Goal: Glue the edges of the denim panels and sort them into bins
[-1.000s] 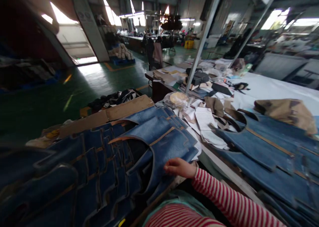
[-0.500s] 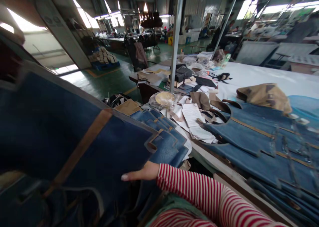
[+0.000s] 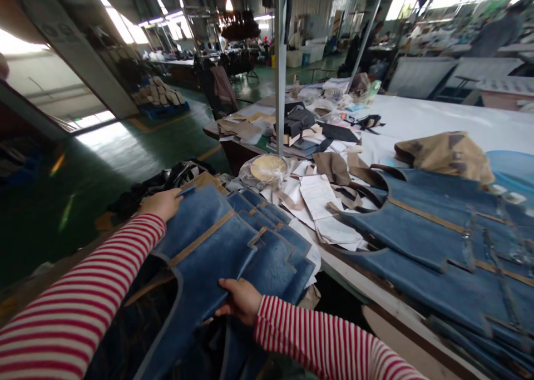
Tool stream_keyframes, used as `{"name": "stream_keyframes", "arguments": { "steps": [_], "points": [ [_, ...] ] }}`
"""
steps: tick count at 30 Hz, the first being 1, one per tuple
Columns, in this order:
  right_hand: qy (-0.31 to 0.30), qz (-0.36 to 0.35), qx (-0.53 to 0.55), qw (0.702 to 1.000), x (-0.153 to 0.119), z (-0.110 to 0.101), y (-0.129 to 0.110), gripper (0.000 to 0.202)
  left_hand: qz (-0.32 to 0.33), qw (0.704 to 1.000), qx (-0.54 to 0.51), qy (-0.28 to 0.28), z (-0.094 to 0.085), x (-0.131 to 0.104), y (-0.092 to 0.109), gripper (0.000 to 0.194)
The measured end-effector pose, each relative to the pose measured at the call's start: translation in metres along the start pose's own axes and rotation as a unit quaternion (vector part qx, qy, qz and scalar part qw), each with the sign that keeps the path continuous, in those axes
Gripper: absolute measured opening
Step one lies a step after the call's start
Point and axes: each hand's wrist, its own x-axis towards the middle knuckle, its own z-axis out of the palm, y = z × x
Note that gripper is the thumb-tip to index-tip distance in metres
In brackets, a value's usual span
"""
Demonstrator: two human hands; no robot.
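Observation:
A blue leather-like panel [image 3: 204,235] with a tan strip across it and a pale-edged curved cutout lies tilted in front of me. My left hand [image 3: 162,203] is closed on its far left corner, fingers over the edge. At the near right edge my right hand [image 3: 242,299] pinches the same panel, thumb on top and the other fingers partly hidden underneath. Beneath and beyond it, overlapping to the right, is a stack of similar blue panels [image 3: 283,246] with notched corners. More dark blue pieces hang below in shadow.
On the white table [image 3: 417,113] at right lie more blue pieces [image 3: 421,218], a camouflage cloth [image 3: 446,154] and loose papers [image 3: 319,199]. A metal post [image 3: 280,74] rises behind a plastic-wrapped yellow roll [image 3: 267,168]. Green floor [image 3: 125,152] stretches to the left.
The panel, earlier raised high at left, has come down and right onto the stack. My left hand has swung into clear view with it. My right hand has shifted slightly and curled its fingers.

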Motion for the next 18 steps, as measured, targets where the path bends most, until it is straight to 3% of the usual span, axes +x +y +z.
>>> {"name": "stream_keyframes", "arguments": {
  "steps": [4, 8, 11, 18],
  "points": [
    [0.035, 0.018, 0.023, 0.999, 0.022, -0.004, -0.005, 0.026, 0.004, 0.999, 0.020, -0.036, 0.017, 0.025, 0.011, 0.037],
    [0.088, 0.086, 0.032, 0.992, 0.038, -0.013, -0.007, 0.028, -0.003, 0.998, 0.027, -0.061, 0.050, 0.038, 0.018, 0.034],
    [0.088, 0.127, 0.027, 0.988, 0.044, -0.016, -0.006, 0.032, -0.016, 0.997, 0.025, -0.075, 0.071, 0.042, 0.018, 0.033],
    [0.091, 0.151, 0.049, 0.983, 0.056, -0.018, -0.004, 0.038, -0.020, 0.996, 0.002, -0.083, 0.089, 0.054, 0.018, 0.033]
  ]
}}
